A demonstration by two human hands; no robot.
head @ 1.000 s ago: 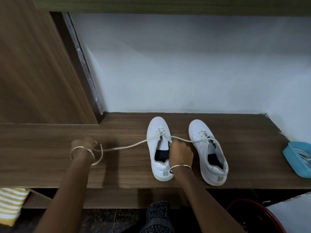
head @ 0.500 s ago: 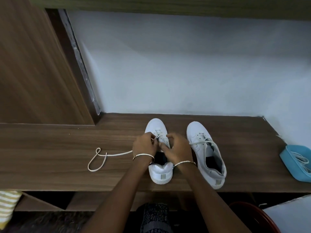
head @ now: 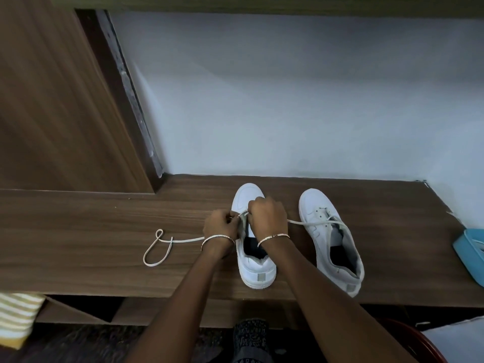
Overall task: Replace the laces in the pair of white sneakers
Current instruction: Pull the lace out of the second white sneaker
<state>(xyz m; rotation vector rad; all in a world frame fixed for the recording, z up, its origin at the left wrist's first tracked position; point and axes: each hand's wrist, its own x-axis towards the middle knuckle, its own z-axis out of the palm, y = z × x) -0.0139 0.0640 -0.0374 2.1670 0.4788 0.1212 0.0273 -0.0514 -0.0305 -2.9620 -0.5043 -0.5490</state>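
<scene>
Fingers (head: 255,203) pinching lace (head: 183,240), wooden shelf (head: 104,218), white wall (head: 288,100)

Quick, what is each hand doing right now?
Left hand: pinching the white shoelace at the left sneaker.
Right hand: pinching the same shoelace there too.

Wooden bench (head: 78,231); blue tray (head: 465,251) at right — striped cloth (head: 15,318) lower left; red basin (head: 419,339).

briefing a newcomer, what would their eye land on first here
At the centre of the wooden bench, the left hand and right hand pinch a white lace at the eyelets of one white sneaker. The lace trails left into a loop and right across the second sneaker beside it.
</scene>
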